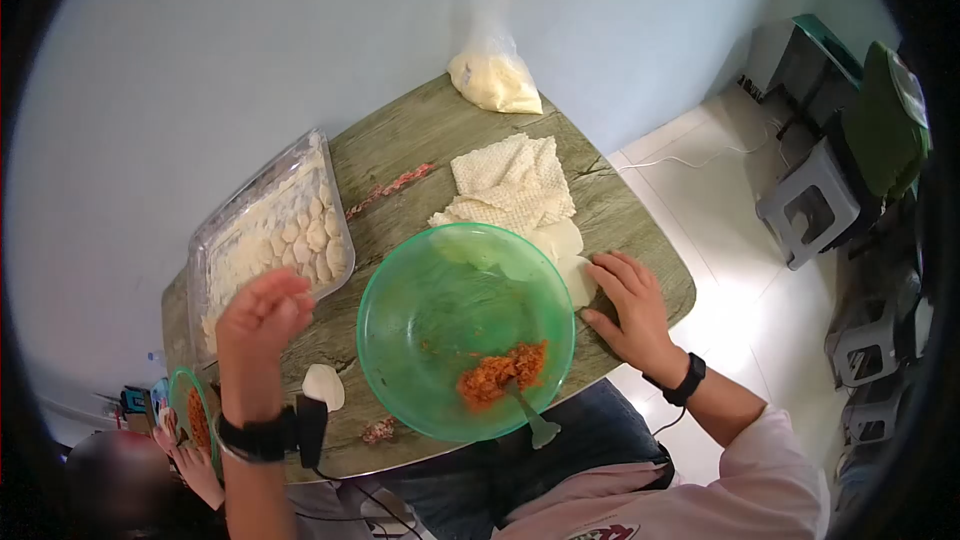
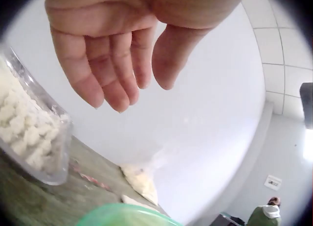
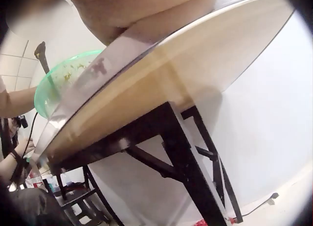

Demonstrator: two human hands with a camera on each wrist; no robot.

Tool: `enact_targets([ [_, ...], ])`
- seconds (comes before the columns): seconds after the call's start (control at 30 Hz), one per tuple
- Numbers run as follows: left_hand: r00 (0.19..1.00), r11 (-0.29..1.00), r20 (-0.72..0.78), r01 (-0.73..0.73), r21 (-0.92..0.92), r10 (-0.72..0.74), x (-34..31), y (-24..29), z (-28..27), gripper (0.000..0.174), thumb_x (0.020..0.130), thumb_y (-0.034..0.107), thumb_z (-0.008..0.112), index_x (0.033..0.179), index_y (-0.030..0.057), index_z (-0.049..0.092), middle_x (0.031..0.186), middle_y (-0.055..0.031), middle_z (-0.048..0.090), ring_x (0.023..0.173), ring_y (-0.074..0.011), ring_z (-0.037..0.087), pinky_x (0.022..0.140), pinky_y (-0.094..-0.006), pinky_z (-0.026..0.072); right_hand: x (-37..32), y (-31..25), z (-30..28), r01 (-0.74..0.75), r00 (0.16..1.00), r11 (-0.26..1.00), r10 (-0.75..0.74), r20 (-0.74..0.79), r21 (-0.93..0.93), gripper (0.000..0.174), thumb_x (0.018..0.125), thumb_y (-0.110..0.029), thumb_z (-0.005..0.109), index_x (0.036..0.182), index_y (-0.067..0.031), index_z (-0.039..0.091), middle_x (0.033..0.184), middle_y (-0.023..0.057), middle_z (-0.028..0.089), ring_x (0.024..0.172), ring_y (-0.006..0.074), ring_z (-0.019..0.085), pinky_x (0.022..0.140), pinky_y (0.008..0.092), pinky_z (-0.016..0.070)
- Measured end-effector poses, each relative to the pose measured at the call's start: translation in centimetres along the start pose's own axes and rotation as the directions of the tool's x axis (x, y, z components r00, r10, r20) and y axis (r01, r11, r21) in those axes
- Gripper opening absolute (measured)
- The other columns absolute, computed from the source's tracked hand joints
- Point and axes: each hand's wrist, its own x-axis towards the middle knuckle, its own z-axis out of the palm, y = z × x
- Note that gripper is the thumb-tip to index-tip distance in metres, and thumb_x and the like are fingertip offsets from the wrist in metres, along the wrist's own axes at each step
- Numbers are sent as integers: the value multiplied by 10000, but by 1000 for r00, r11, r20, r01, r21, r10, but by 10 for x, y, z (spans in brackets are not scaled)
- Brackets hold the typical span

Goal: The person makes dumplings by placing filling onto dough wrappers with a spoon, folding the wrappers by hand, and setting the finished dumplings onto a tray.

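Observation:
My left hand (image 1: 265,325) is raised near the front edge of a clear tray (image 1: 342,245) of floured dumplings (image 1: 318,235). Its fingers bend loosely and hold nothing, as the left wrist view of the hand (image 2: 117,45) shows. On the table's right side, my right hand (image 1: 632,310) lies with fingers spread, fingertips at a round dough wrapper (image 1: 574,280). Between the hands stands a green bowl (image 1: 400,340) with orange-red filling (image 1: 490,380) and a spoon (image 1: 540,428). A single wrapper (image 1: 324,386) lies left of the bowl.
A crumpled, textured cloth (image 1: 510,180) lies behind the bowl. A plastic bag of flour (image 1: 495,80) stands at the back corner by the wall. At the lower left, another person's hand (image 1: 195,465) is beside a second bowl (image 1: 178,377). Stools (image 1: 815,205) stand at right.

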Motion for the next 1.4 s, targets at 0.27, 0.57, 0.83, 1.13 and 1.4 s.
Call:
enact_targets([
  [0.27, 993, 939, 97, -25, -343, 62, -115, -29, 28, 255, 869, 92, 597, 1095, -25, 583, 1049, -138, 639, 929, -222, 625, 860, -346, 491, 18, 0, 11, -13, 998, 1000, 11, -66, -27, 508, 679, -165, 719, 1142, -47, 547, 1189, 125, 502, 1137, 329, 438, 955, 419, 370],
  [0.57, 997, 907, 11, 71, -416, -73, -174, -50, 45, 228, 886, 84, 578, 1078, -40, 590, 1065, -165, 629, 970, -252, 618, 874, -381, 495, 2, -5, 8, 15, 999, 991, -10, -39, 133, 404, 659, -143, 723, 1028, -68, 577, 1068, 97, 532, 1011, 309, 478, 874, 396, 397],
  [0.83, 993, 934, 2, 111, -340, -117, -180, -45, 66, 202, 890, 38, 536, 1052, -65, 596, 1006, -161, 643, 923, -236, 625, 848, -372, 500, 16, -8, 14, -101, 995, 983, 98, 28, 152, 269, 647, -80, 708, 881, -76, 575, 776, 84, 521, 795, 299, 497, 726, 396, 408],
  [1.13, 946, 843, 261, 295, -450, -192, -185, -52, 93, 252, 904, 118, 573, 1080, -62, 585, 1021, -167, 642, 927, -237, 632, 860, -370, 505, -6, -12, -23, -300, 886, 337, 445, 130, 892, 119, 825, 9, 631, 908, -33, 556, 799, -1, 592, 706, 70, 573, 622, 200, 449],
  [1.4, 819, 211, 486, 556, -804, -304, -173, -15, 137, 381, 881, 145, 599, 1212, -10, 488, 1171, -166, 585, 1075, -279, 583, 960, -418, 452, -22, -108, -82, -274, 961, 279, 58, 269, 920, 181, 804, 29, 661, 971, -9, 600, 918, 62, 647, 864, 113, 615, 724, 242, 507],
])
